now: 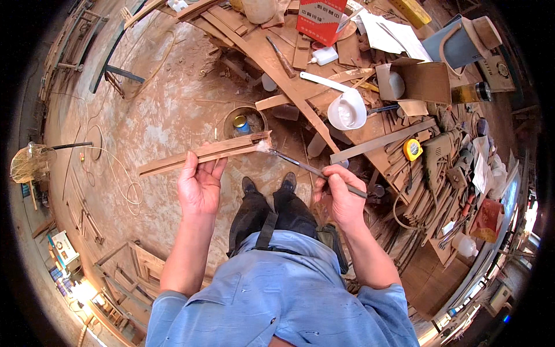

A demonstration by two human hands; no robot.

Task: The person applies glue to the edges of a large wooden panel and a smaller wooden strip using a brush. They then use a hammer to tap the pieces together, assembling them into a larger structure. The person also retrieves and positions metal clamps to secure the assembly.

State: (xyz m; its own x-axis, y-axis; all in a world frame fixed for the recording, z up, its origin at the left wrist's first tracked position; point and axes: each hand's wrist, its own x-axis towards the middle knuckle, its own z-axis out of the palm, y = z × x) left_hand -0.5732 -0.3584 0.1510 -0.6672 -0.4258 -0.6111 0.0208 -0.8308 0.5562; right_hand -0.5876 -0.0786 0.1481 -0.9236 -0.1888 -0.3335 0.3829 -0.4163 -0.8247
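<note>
My left hand (199, 188) is closed round a long wooden strip (202, 155) with a groove along it, held level in front of my body. White paste (263, 146) covers the strip's right end, which looks notched. In the fingers of my right hand (344, 199) is a slim dark stick-like tool (306, 168), slanting up to the left. Its thin tip touches or nearly touches the pasted end; whether it has bristles I cannot make out. A white plastic dipper (354, 113) holding white paste sits on the cluttered bench to the upper right.
The wooden bench (312, 118) carries a chisel (282, 58), a cardboard box (422, 81), a yellow tape measure (412, 149), a power tool (440, 153) and several wood strips. A round bucket (263, 118) with a blue can (241, 124) stands on the floor ahead. A wooden frame (136, 266) is lower left.
</note>
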